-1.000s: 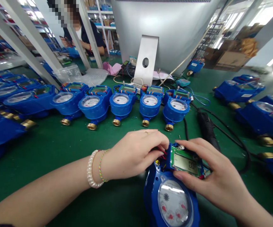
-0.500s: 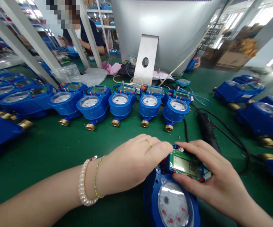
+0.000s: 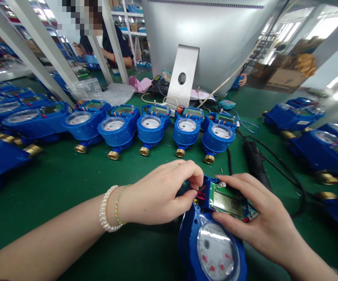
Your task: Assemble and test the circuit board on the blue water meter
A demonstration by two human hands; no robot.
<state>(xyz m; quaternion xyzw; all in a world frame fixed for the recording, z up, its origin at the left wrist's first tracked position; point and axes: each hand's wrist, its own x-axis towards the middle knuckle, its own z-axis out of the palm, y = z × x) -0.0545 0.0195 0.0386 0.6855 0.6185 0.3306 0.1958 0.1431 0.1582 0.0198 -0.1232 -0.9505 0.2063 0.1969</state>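
A blue water meter (image 3: 188,238) with a round dial (image 3: 215,249) lies in front of me, its electronics housing at the far end. Thumb and fingers of my right hand (image 3: 262,220) grip the green circuit board (image 3: 226,201) with its small display, at the housing. My left hand (image 3: 165,193) is at the housing's left side, fingers curled and thumb against the red wires (image 3: 200,192); its fingertips partly hide them. The left wrist wears a pearl bracelet (image 3: 106,208) and a thin coloured cord.
Behind my hands stands a row of similar water meters (image 3: 151,130), with more at left and right. A black-handled tool (image 3: 255,162) and its cable lie to the right. A monitor (image 3: 209,43) stands at the back; a person (image 3: 116,48) sits beyond the white posts.
My left hand has drawn back left from the circuit board's edge, its fingers now curled at the red wires. My right hand keeps its grip on the board.
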